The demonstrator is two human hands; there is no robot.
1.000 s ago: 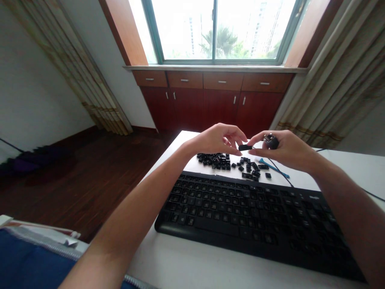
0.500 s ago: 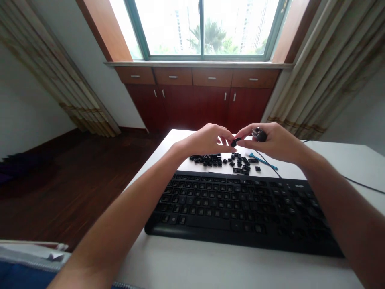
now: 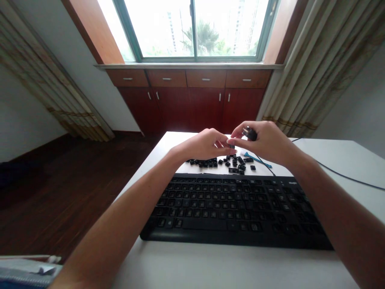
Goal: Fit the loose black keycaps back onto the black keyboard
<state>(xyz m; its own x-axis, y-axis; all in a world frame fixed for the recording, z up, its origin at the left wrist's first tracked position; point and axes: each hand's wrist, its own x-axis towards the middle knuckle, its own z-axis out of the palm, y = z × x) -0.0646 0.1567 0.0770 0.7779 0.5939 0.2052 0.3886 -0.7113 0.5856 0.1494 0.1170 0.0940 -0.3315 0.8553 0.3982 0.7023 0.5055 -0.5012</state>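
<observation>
A black keyboard (image 3: 237, 210) lies on the white table (image 3: 228, 269) in front of me. Behind it is a scatter of several loose black keycaps (image 3: 219, 162). Above the keycaps my two hands meet at the fingertips. My left hand (image 3: 204, 144) is curled, its thumb and fingers pinched against the right fingertips on a small dark piece that is mostly hidden. My right hand (image 3: 266, 141) is closed round a small black tool (image 3: 249, 133) held on top between thumb and forefinger.
A thin blue tool (image 3: 255, 159) lies on the table behind the keyboard under my right hand. A dark cable (image 3: 345, 176) runs across the table's right side. Red-brown cabinets (image 3: 192, 100), a window and curtains stand beyond. The table's left edge drops to dark wood floor.
The long black keycap seen between my fingertips a second ago has turned and is now almost hidden as my hands closed together. The view has shifted slightly, moving everything left.
</observation>
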